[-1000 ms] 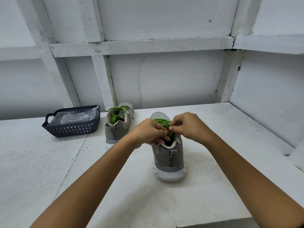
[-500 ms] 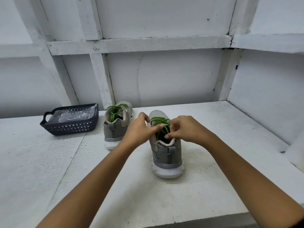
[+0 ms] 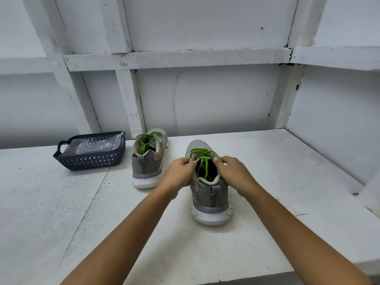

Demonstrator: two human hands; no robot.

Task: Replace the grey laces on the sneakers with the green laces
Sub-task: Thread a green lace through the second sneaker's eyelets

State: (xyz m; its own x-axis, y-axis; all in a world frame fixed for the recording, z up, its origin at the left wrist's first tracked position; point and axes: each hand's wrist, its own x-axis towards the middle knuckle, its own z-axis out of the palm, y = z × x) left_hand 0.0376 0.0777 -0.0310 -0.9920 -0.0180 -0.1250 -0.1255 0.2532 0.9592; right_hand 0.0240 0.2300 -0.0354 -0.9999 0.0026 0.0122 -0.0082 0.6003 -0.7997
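Two grey sneakers with white soles stand on the white table, heels toward me. The near sneaker [image 3: 209, 194] carries green laces [image 3: 202, 161] whose ends hang down into its opening. My left hand [image 3: 181, 171] grips the left side of its collar, and my right hand [image 3: 232, 171] grips the right side, thumbs at the rim. The far sneaker [image 3: 147, 161], to the left, also has green laces [image 3: 147, 140] tucked into its opening. No grey laces are visible.
A dark perforated plastic basket [image 3: 90, 159] holding clear plastic sits at the back left of the table [image 3: 287, 182]. White wooden wall framing rises behind and a white wall closes off the right side. The table's front edge lies just below my forearms.
My hands have left the green laces above the tongue and spread apart onto the two sides of the near sneaker's collar. The lace ends now lie inside the opening.
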